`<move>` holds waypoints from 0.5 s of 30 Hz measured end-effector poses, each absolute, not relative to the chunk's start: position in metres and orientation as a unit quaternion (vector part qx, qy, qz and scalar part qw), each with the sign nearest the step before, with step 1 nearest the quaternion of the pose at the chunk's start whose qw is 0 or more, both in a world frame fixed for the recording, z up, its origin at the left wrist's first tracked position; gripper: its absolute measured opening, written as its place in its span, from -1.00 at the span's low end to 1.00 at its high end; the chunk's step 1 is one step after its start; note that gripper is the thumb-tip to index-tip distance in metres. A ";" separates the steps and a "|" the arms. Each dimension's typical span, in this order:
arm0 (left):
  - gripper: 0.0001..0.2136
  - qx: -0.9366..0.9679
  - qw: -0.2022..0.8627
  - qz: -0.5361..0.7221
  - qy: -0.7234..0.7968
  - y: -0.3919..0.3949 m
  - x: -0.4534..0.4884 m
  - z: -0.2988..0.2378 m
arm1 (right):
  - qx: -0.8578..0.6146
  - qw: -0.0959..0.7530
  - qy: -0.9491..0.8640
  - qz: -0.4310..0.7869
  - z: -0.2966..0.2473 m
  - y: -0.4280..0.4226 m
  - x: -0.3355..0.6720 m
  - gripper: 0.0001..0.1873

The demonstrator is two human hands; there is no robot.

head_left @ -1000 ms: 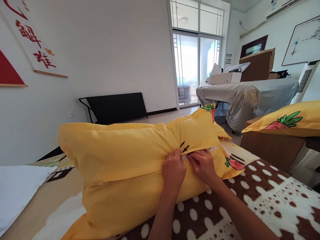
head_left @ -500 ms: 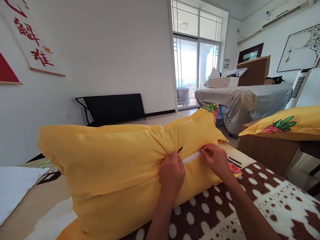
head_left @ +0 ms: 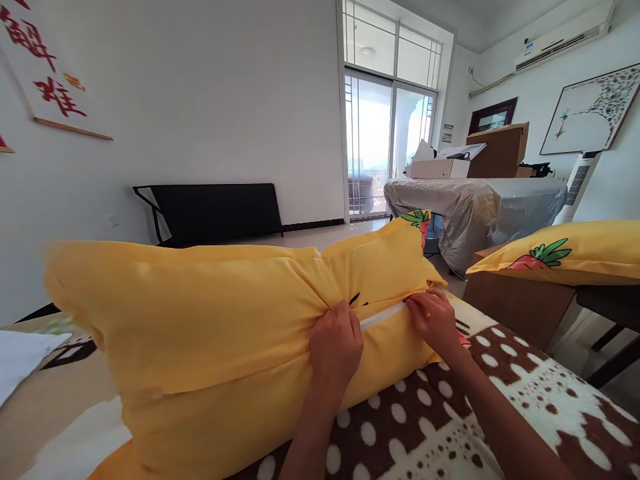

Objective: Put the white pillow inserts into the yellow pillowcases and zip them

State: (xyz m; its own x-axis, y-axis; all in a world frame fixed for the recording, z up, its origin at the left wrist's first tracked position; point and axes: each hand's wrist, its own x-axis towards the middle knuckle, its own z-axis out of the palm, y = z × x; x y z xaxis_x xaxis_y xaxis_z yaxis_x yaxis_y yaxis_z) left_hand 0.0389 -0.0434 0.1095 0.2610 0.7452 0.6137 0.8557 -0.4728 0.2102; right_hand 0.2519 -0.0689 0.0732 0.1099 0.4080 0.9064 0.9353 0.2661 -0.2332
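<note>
A plump yellow pillow stands on its long side on the bed before me, its cover printed with a carrot at the far right corner. Along the side facing me runs a white zipper. My left hand is closed on a bunched fold of the cover at the zipper's left end, and creases fan out from it. At the right end of the visible zipper, my right hand pinches with thumb and fingers. The zipper pull between those fingertips is mostly hidden.
A brown and white spotted blanket covers the bed. Part of a white pillow lies at left. Another yellow pillow rests at right above a wooden cabinet. Behind are a black bench and a plastic-covered table with boxes.
My right hand has moved a little right along the zipper, away from my left hand, and more white zipper shows between them. The view has shifted slightly.
</note>
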 end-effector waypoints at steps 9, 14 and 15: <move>-0.78 -0.790 0.079 -0.341 -0.503 -0.046 0.037 0.113 | -0.509 0.483 -0.589 -0.403 0.083 -0.078 0.244 -0.91; -0.78 -0.790 0.076 -0.342 -0.502 -0.045 0.035 0.114 | -0.571 0.431 -0.616 -0.330 0.075 -0.072 0.238 -0.79; -0.78 -0.790 0.077 -0.344 -0.501 -0.045 0.035 0.114 | -0.580 0.419 -0.628 -0.307 0.073 -0.070 0.238 -0.77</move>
State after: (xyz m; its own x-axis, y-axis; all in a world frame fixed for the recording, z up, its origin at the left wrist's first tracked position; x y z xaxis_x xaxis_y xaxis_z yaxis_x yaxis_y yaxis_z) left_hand 0.0350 -0.0447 0.1140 0.2616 0.7388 0.6211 0.8450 -0.4862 0.2225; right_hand 0.2377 -0.0700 0.0728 0.0238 0.4709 0.8819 0.9850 0.1397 -0.1012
